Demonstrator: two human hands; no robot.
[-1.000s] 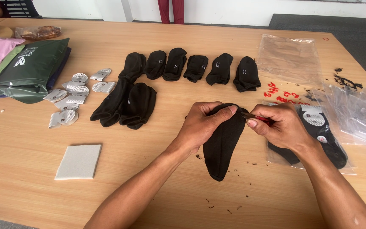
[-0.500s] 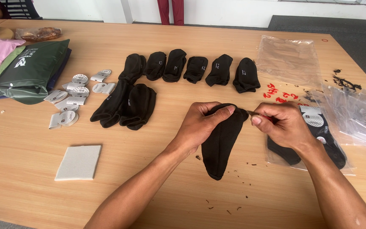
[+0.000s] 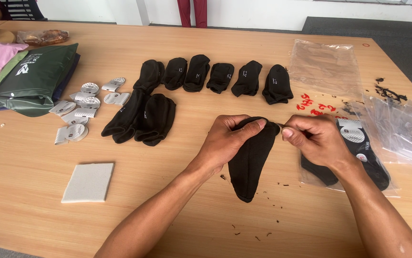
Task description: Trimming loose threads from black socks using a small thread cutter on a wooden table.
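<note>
Head cam: left hand [image 3: 225, 141] grips the black sock [image 3: 251, 160] at its cuff, mid-frame. Right hand [image 3: 313, 138] pinches the cuff edge, fingers tight. More socks [image 3: 220, 76] lined up above.

The right hand [image 3: 316, 141] covers part of the bagged black socks [image 3: 366, 160]; the sock [image 3: 251, 160] top vanishes under the left hand [image 3: 227, 141].

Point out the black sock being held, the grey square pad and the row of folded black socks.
black sock [image 3: 249, 167]: head view, middle of its hanging body.
grey square pad [image 3: 88, 182]: head view, centre of its top face.
row of folded black socks [image 3: 220, 76]: head view, fourth sock's middle.
</note>
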